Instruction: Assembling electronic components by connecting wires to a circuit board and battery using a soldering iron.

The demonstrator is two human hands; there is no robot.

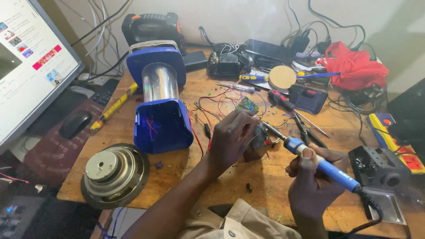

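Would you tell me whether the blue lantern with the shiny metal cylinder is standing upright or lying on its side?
Lying on its side: the blue lantern with the shiny metal cylinder rests lengthwise on the wooden table, its open base showing red wires inside.

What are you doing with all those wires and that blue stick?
A person is soldering at a cluttered wooden table. The right hand holds a blue soldering iron, its tip against a small grey part that the left hand steadies. Thin smoke rises above. Red wires and a green circuit board lie just behind, a blue lantern-like case lies open to the left, and a round speaker sits near the table's edge.
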